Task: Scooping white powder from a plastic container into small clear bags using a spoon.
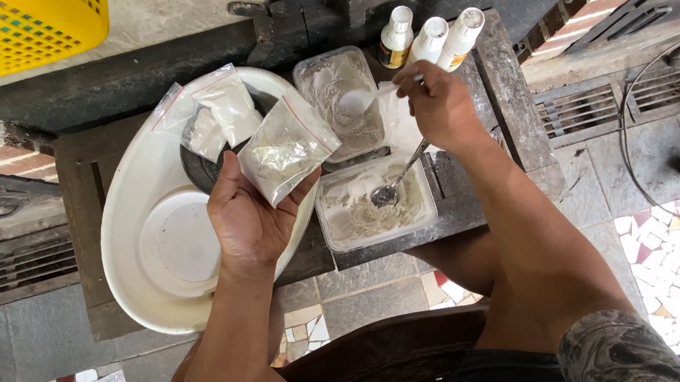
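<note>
Currently left hand (pixel 248 221) pinches a powder bag (pixel 287 146) over the basin (pixel 131 219) rim; right hand (pixel 439 103), closed on a spoon (pixel 398 176), dips it into the near tub (pixel 375 205) right of the basin. Keep the spoon level, bag mouth close — spill risk. Bottles (pixel 430 40) crowd behind; stand edge sits tight below the tub.
</note>
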